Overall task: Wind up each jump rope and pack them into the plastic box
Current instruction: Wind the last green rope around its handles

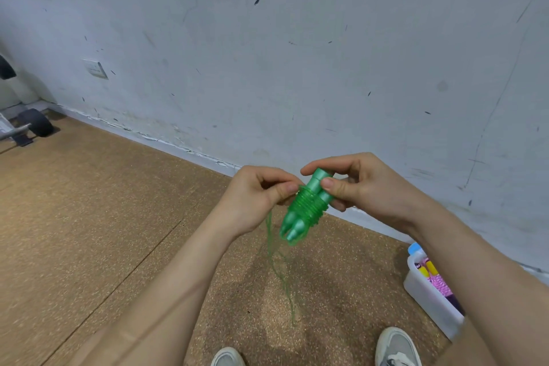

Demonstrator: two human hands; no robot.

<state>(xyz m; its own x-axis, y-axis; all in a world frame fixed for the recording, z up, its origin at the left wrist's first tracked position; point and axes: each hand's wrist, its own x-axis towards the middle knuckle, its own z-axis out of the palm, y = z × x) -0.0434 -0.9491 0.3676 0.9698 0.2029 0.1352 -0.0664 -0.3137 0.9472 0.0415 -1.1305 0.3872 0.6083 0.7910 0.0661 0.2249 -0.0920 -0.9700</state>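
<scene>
Soft even light, faint shadow on the floor (89,217); edges bow, and the dangling green jump rope (307,206) blurs

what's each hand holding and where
The right hand grips the green handles by their upper ends; the left hand pinches the green cord near them.

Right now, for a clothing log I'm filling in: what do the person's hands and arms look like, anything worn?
The left hand and right hand are bare: no gloves, rings, watch or bracelet show. The arms behind them are uncovered too, no sleeve clearly in view. Nails are short and unpainted.
</scene>
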